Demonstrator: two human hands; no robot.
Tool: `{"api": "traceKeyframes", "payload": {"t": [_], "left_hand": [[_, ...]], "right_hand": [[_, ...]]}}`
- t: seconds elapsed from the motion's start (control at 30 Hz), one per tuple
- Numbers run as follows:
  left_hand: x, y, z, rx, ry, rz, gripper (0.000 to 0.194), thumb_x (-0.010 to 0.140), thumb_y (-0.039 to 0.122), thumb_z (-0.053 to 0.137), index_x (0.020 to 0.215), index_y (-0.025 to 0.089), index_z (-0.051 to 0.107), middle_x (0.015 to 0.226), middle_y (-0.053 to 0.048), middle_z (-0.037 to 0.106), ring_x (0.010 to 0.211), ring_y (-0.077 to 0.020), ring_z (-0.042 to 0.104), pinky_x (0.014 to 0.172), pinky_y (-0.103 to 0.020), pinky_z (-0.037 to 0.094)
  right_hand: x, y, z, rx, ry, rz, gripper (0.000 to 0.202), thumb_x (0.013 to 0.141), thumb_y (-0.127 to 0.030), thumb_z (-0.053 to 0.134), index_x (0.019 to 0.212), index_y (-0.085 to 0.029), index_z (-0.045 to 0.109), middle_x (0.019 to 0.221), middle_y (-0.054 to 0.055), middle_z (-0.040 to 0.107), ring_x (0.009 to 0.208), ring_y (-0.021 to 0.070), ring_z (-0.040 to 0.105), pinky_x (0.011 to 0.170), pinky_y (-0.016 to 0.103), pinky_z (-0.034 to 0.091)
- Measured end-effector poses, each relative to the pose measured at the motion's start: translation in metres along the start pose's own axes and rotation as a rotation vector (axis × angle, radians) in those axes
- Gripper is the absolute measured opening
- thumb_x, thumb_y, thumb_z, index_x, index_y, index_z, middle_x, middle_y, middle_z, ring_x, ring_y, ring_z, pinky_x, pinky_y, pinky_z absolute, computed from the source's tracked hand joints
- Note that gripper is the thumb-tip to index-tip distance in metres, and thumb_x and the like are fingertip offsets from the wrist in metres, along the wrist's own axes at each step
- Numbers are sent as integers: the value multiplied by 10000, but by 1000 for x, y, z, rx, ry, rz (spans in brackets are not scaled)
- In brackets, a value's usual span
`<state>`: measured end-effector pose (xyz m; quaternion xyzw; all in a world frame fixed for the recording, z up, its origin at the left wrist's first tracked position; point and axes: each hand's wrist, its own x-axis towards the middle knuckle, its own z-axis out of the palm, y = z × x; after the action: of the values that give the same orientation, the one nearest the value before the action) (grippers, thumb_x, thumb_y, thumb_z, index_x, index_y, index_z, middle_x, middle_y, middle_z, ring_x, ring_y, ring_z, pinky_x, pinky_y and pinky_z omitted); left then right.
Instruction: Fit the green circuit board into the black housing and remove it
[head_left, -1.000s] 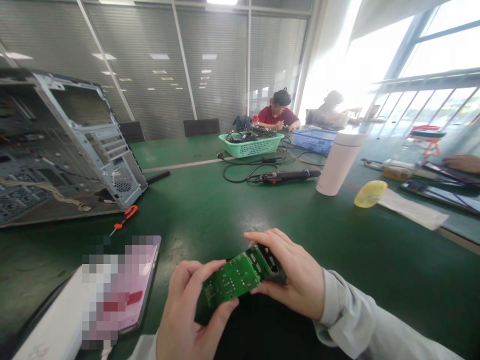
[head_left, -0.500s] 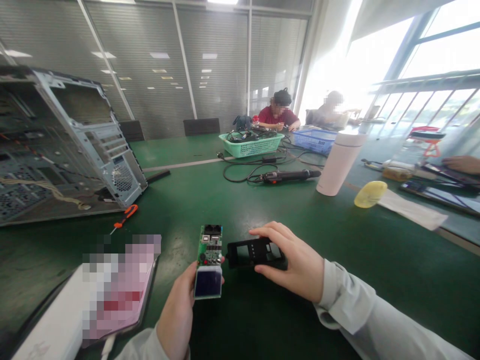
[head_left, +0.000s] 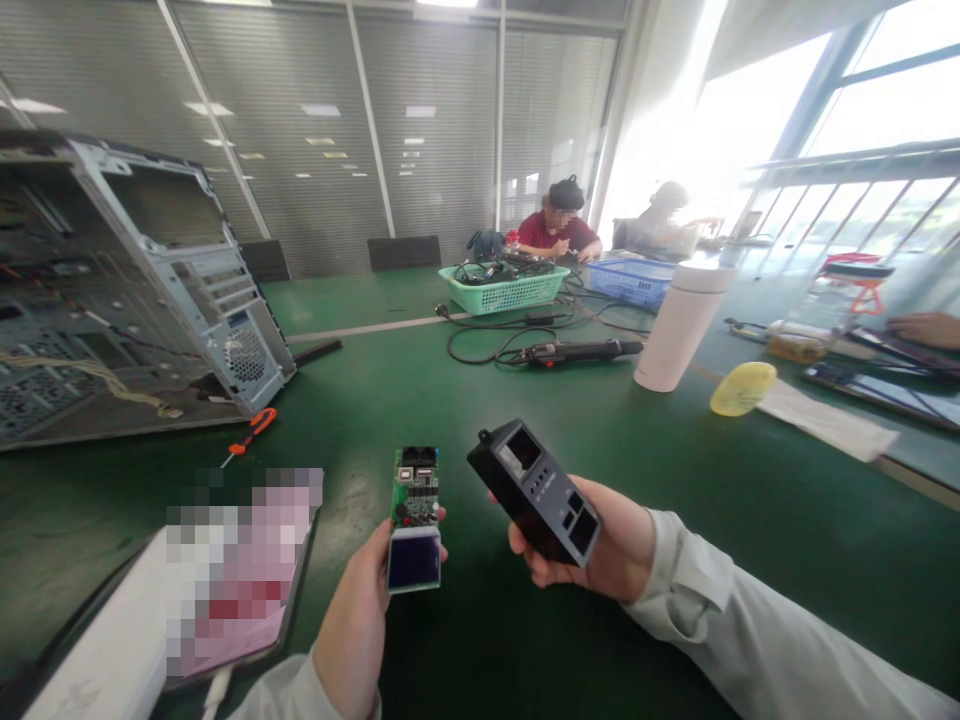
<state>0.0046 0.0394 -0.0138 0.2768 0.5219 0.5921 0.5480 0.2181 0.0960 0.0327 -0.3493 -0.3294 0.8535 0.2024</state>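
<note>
A green circuit board (head_left: 417, 510) with a dark rectangular screen at its lower end is held in my left hand (head_left: 360, 610), fingers closed round its edges. To the right, my right hand (head_left: 611, 535) grips a black plastic housing (head_left: 536, 495) from behind and below. The housing is tilted, its face with a square window and smaller cut-outs turned toward the camera. Board and housing are apart, with a gap of green table (head_left: 457, 400) between them. Most of my right fingers are hidden behind the housing.
An open computer case (head_left: 247, 350) stands left, near an orange-handled tool (head_left: 259, 428) and a phone (head_left: 255, 590). Ahead are a green basket (head_left: 510, 290), a black corded tool (head_left: 577, 352), a pink bottle (head_left: 679, 325) and a yellow object (head_left: 742, 388). Two people sit farther back.
My right hand has turned over and raised the housing, so its front face now shows with the fingers behind it. My left hand and the board have shifted slightly left.
</note>
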Motion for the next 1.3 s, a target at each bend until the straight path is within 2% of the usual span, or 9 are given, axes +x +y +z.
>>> {"api": "traceKeyframes", "payload": {"t": [0.17,0.3,0.4,0.47,0.57,0.7,0.87,1.1,1.3], "left_hand": [[0,-3,0,0,54,37,351,778,423,568,824,122,743,558,-47,710,600,-245,678,623,-344,528],[4,-6,1,3,85,53,352,778,421,559,782,120,742,519,-33,700,517,-213,649,550,-319,514],[1,-6,1,19,79,64,390,773,454,571,812,107,743,542,-50,709,546,-232,664,569,-338,524],[-4,-4,0,29,62,75,398,769,465,590,854,109,745,597,-65,729,620,-253,686,637,-361,539],[-10,-2,0,34,44,96,397,762,468,616,915,125,743,738,-84,764,746,-275,701,734,-379,543],[-11,-4,-2,36,42,111,440,766,499,611,935,114,740,804,-95,769,781,-282,697,765,-387,540],[-5,-11,-6,69,79,114,487,769,529,588,954,104,736,728,-77,749,721,-271,678,730,-387,524],[0,-8,-4,6,93,67,534,665,585,638,848,95,744,612,-71,714,623,-250,634,602,-349,469],[11,5,2,27,45,21,482,596,601,686,685,128,715,496,-54,649,449,-187,554,424,-289,380]], "right_hand": [[2,11,-5,86,-312,-41,357,946,-350,323,1085,-166,595,842,36,661,636,99,657,628,214,492],[3,15,-4,74,-301,-4,448,982,-438,235,1096,-170,576,911,41,654,745,124,680,636,206,499],[2,15,-2,-6,-295,-73,480,911,-573,381,1084,-170,575,971,65,647,849,140,668,688,217,508],[-2,14,-7,-144,-178,-189,520,827,-604,516,1136,-187,545,1025,82,639,899,158,653,756,270,517],[-16,7,-34,-523,217,-415,611,737,-607,616,1188,-205,523,1077,94,623,948,197,630,861,378,506],[-52,-13,-99,-1078,828,-645,549,703,-588,622,1112,-222,607,1035,95,629,966,246,611,858,425,496],[-111,-32,-187,-1258,1300,-607,573,566,-574,638,994,-193,647,976,147,611,932,327,586,880,506,433],[-146,-36,-257,-1465,1348,-446,590,592,-585,605,1034,-197,652,1021,168,642,957,296,593,868,411,429],[-136,-34,-240,-1641,1503,-377,916,578,-789,467,1226,-150,563,1200,219,574,1106,385,509,916,491,371]]}}
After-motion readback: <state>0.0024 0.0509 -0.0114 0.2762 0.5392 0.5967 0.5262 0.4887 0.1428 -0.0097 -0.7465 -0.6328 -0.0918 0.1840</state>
